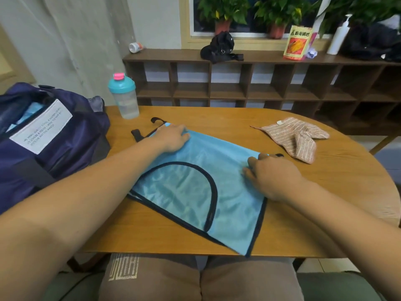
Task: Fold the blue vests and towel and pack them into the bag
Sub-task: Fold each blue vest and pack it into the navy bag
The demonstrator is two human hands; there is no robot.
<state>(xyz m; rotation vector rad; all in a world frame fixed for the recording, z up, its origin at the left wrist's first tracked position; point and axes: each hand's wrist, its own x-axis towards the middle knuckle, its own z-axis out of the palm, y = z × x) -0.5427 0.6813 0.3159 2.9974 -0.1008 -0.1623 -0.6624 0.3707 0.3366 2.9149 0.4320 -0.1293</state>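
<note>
Pinning blue vest (191, 192) flat on table (347, 170) for folding, with left hand (171, 137) spread open on its far corner and right hand (273, 177) curled at its right edge, grip unclear.

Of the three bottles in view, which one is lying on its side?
The small white bottle at the left end of the shelf. The teal-lidded shaker on the table and the white pump bottle both stand upright.

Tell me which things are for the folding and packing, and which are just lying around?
For the job: blue vest, striped towel, bag.

Just lying about: shaker bottle, black cap, snack packet, pump bottle, potted plants.
</note>
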